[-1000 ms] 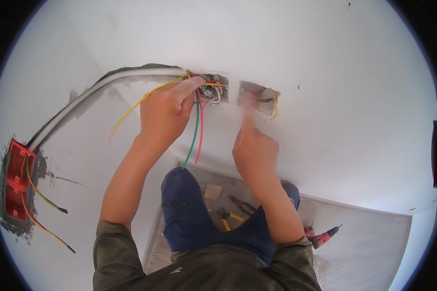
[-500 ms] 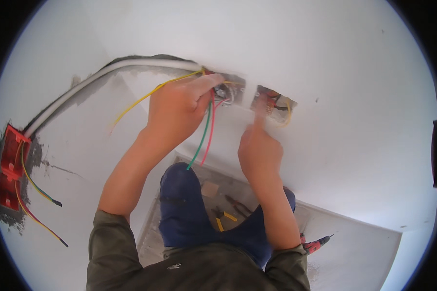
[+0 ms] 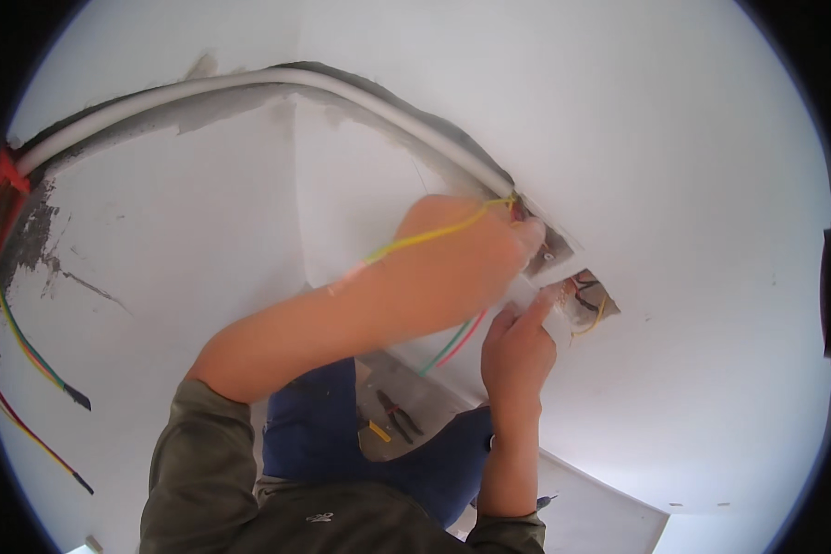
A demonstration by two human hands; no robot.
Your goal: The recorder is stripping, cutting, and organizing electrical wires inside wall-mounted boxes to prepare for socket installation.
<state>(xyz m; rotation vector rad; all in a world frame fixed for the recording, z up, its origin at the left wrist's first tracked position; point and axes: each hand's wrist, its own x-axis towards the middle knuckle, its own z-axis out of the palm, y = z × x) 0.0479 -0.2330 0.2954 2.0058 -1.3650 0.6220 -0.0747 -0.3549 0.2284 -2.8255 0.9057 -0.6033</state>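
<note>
At the far left edge a red plastic wall box [image 3: 5, 198] sits in a rough chiselled recess; yellow-green and red wires [image 3: 23, 346] hang out of it and down the white plaster wall [image 3: 203, 268]. From that box a grey plastic conduit [image 3: 249, 81] runs in an open chase up and across to the right, ending at a recessed wall box [image 3: 549, 247] in the wall. The left hand [image 3: 475, 254] reaches to this box, its fingers curled at the opening and covering most of it; a yellow wire [image 3: 429, 237] lies over the back of the hand, and whether the fingers pinch anything I cannot tell. Green and red wires [image 3: 454, 340] hang below the hand. Lower down, pliers [image 3: 395, 414] lie on the floor. The right hand [image 3: 517, 351] is loosely closed, with fingertips touching the edge of a second recessed wall box [image 3: 584, 300] just beside the first; dark and yellow wires sit inside it.
</note>
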